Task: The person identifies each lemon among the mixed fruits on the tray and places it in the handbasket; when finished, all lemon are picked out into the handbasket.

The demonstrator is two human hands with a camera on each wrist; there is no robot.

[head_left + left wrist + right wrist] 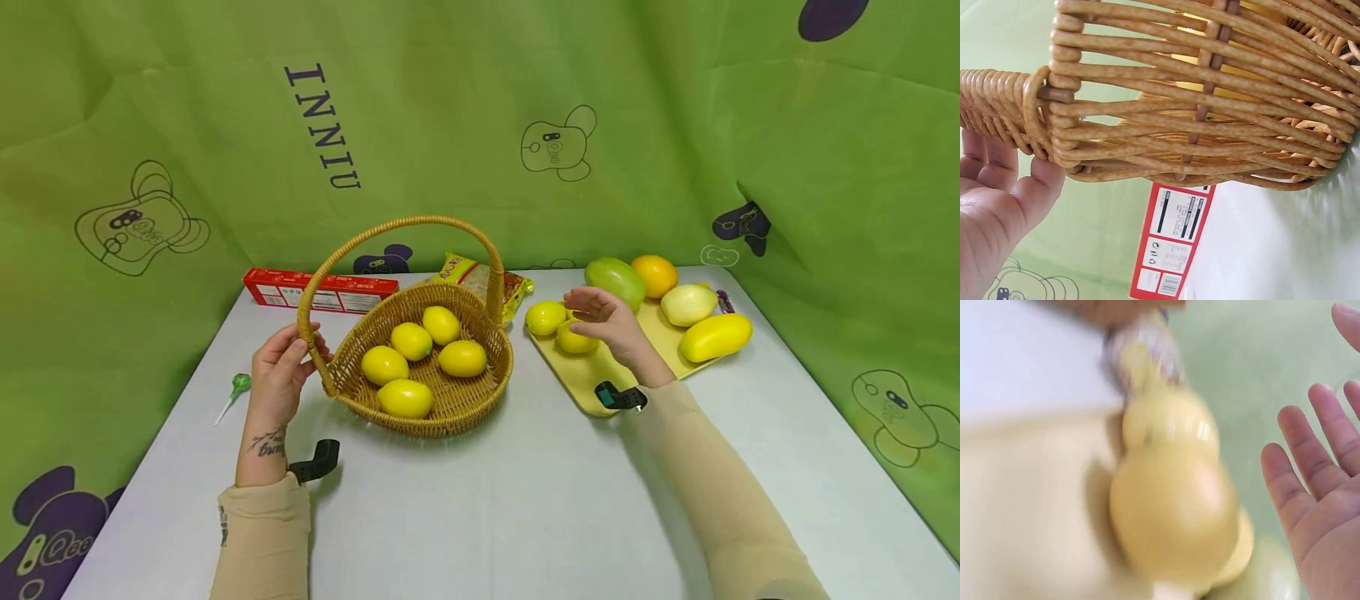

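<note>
- Left hand point(281, 367) is gripping the basket handle point(427, 220) at nine o'clock.
- Right hand point(609, 325), fingers loosely extended, is holding nothing near the tray point(588, 385).
- Basket point(468, 397), at the tray's nine o'clock, is holding lemons point(405, 399).

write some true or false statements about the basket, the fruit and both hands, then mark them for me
1. The wicker basket contains five lemons. True.
2. The right hand grips a lemon. False: it is empty.
3. The left hand holds the basket's handle. True.
4. The red box lies inside the basket. False: it is on the table.
5. The green lollipop lies left of the basket. True.
</note>
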